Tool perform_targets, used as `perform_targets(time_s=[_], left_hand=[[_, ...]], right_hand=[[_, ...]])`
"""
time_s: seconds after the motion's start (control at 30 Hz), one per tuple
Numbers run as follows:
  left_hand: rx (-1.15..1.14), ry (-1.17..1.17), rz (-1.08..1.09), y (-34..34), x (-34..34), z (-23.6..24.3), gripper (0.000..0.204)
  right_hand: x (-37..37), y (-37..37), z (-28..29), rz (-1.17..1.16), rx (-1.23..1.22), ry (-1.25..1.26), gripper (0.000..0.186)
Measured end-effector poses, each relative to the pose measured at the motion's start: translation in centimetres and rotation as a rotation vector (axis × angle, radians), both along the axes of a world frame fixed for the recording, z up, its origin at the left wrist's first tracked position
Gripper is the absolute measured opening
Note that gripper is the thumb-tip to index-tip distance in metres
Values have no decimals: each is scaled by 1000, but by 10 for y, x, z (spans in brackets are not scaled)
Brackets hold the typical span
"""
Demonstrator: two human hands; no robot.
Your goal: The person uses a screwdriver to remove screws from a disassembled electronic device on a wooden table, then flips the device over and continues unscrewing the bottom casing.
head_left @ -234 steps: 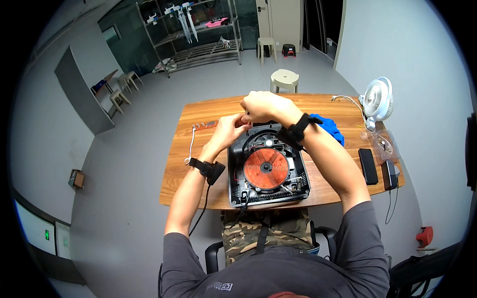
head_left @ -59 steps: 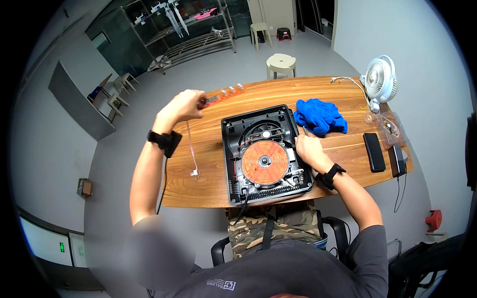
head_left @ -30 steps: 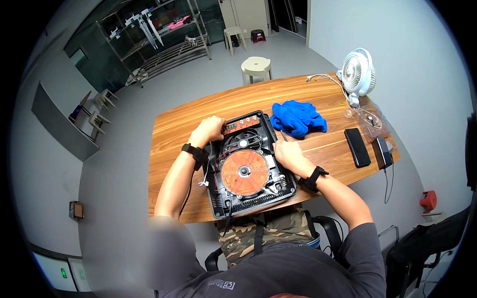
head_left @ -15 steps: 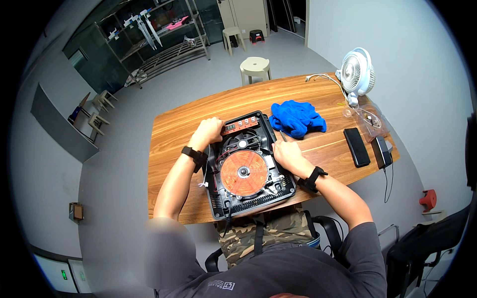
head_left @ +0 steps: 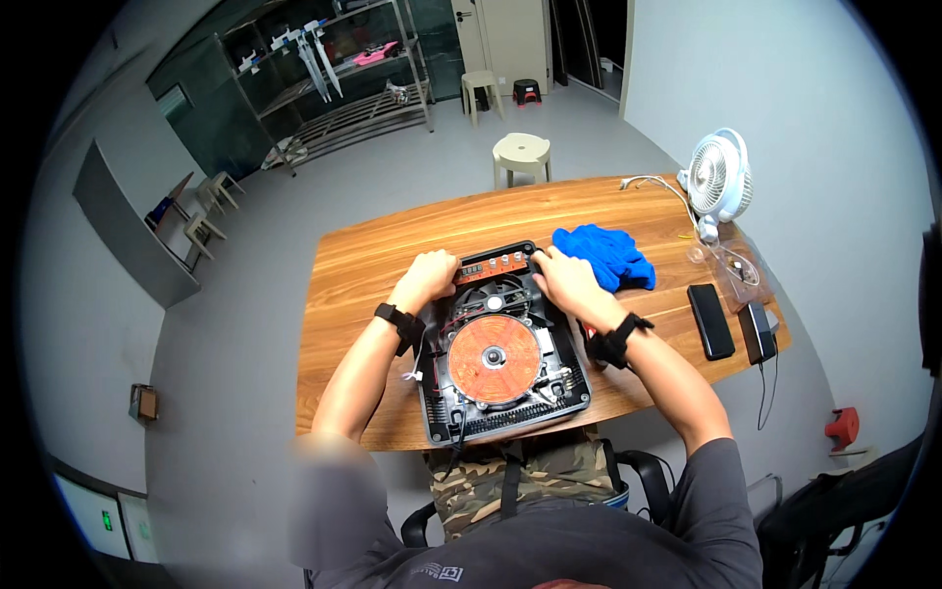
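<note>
We now have both hands on the far edge of the opened induction cooker, which lies on the wooden surface before us. Two seconds ago our left hand reached away toward the surface's far edge with the orange control board; now that strip sits in the cooker's far end. Our right hand presses beside it. Both hands' fingers curl over the strip; how tightly, we cannot tell.
</note>
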State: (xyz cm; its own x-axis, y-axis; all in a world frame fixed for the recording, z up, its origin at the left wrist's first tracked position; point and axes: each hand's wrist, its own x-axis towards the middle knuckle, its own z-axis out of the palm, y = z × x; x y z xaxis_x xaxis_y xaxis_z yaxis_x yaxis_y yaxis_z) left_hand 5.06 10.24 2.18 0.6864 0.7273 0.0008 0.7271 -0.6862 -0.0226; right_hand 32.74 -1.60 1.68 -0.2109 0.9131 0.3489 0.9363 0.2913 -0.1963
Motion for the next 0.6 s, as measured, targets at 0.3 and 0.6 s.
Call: perform_targets(time_s=[0.3,0.6], left_hand=[[-36,-202,-87,1,-23,5,27],[-98,-366,60,7,-78,18,25]], right_hand=[[11,61,-1,114,-256,20,47],[14,78,-10,153,-314,85,45]])
